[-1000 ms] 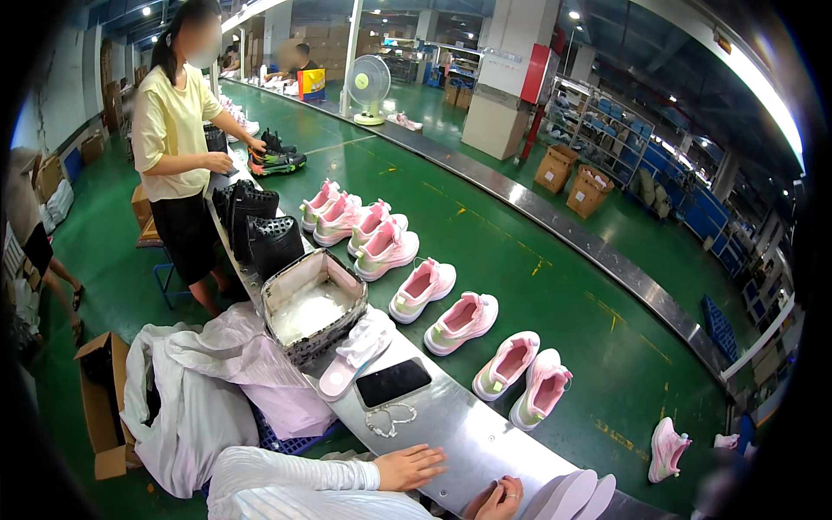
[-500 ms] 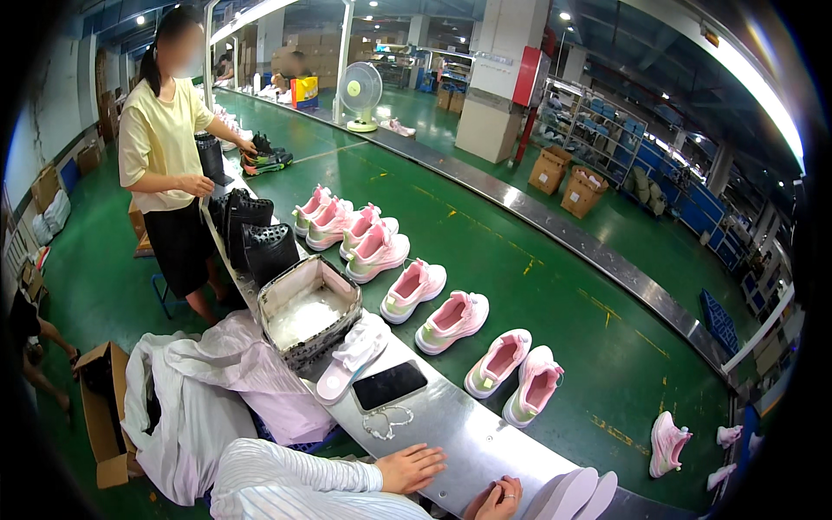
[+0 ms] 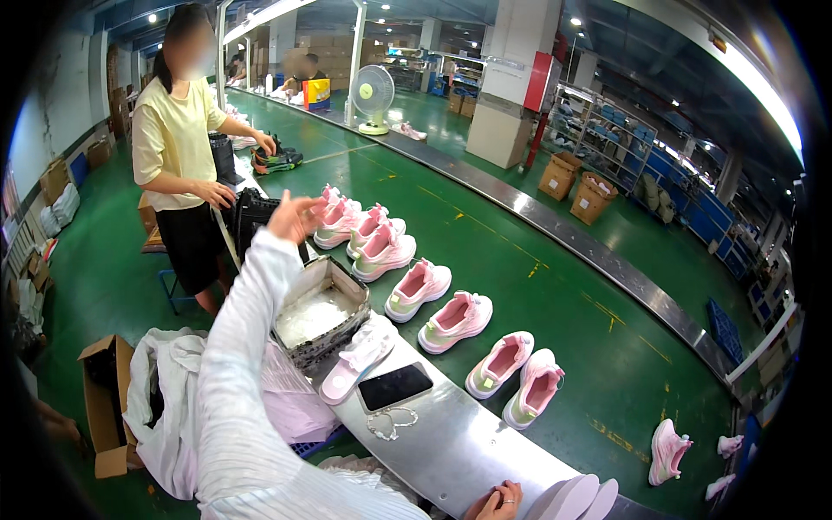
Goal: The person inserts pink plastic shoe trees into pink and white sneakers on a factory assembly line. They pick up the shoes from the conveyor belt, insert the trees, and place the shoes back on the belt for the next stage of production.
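My left hand [image 3: 297,217] is stretched far forward over the bench, fingers apart and nothing seen in them. It is beside the farthest of several pink-and-white sneakers [image 3: 384,251] lined up on the green belt, and above a black-and-grey open box [image 3: 322,314] lined in a pale colour. My right hand [image 3: 498,501] rests at the bench's near edge with its fingers curled; whatever they may hold is hidden. Just right of it lie pale lilac, sole-shaped pieces [image 3: 565,498]. A white-and-pink slipper-like piece [image 3: 357,357], a black phone [image 3: 395,387] and a beaded bracelet [image 3: 393,423] lie on the metal bench [image 3: 459,433].
Across the bench at far left stands a co-worker in a yellow top [image 3: 179,130], one hand at dark shoes [image 3: 277,158]. A black bin [image 3: 255,212] stands before that person. White cloth [image 3: 169,407] and an open carton [image 3: 108,407] are at left; a fan [image 3: 373,95] stands beyond.
My left hand has lifted off the bench and reached forward and left to the far sneakers. My right hand has stayed put. The co-worker's nearer hand has shifted toward the black bin.
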A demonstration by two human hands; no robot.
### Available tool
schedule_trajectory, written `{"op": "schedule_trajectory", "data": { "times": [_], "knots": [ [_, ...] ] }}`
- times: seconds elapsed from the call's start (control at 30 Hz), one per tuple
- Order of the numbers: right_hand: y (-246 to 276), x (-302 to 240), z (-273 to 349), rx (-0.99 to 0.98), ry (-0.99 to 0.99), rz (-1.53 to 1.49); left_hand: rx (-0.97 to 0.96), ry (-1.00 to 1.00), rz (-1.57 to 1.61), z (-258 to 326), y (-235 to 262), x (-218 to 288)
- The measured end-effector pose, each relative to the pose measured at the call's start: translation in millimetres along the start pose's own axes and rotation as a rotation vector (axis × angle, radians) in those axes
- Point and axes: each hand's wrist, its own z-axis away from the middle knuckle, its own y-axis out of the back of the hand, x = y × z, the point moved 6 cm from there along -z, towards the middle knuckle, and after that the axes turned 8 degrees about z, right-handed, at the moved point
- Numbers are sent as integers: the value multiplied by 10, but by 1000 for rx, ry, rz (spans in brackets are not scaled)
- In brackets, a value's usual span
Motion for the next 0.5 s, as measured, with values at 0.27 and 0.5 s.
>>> {"op": "schedule_trajectory", "data": {
  "times": [0.27, 0.5],
  "knots": [
    [86, 20, -41, -30, -28, 20, 321, -54, -271, -598, 318, 108],
    [71, 161, -27, -52, -11, 35, 237, -12, -353, -466, 294, -40]
  ]
}}
